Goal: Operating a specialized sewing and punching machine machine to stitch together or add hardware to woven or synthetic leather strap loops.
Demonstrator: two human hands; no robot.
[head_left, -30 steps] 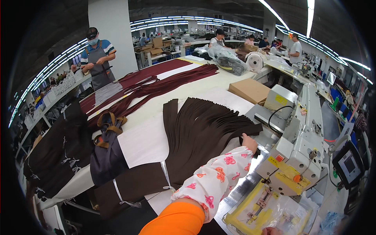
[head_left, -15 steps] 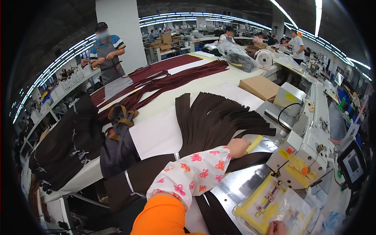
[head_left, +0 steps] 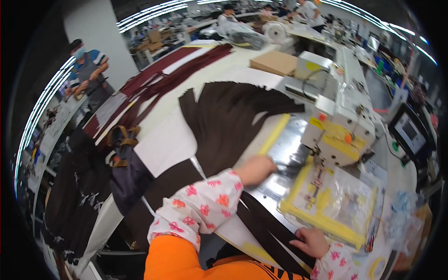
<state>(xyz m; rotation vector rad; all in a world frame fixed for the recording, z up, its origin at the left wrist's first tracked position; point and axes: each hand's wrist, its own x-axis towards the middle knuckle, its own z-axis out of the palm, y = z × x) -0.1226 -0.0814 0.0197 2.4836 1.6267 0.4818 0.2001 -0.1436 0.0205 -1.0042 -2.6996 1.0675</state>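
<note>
A bundle of dark brown fabric strips [head_left: 228, 116], fanned at its far end and tied with a white band [head_left: 198, 167], lies on the table. My left hand [head_left: 255, 170], slightly blurred, is closed just right of the bundle over the metal plate [head_left: 290, 140]. A dark brown fabric strip [head_left: 290, 166] shows at its fingers. My right hand [head_left: 311, 242] is lower right, thumb and forefinger apart, by more dark strips [head_left: 268, 224] that hang toward me. To the right stands a sewing machine [head_left: 343, 135] with a yellow-edged clear template [head_left: 333, 200] below its head.
Maroon strips [head_left: 186, 70] lie farther back on the table. At left are dark tied bundles [head_left: 70, 186] and a dark bag [head_left: 128, 172]. A cardboard box [head_left: 273, 63] sits behind the machine, a screen [head_left: 410, 130] at right. A co-worker [head_left: 91, 72] stands far left.
My view has turned and shifted. My left hand has moved back toward me, off the fanned strips. My right hand has come up from the lower edge beside the hanging strips.
</note>
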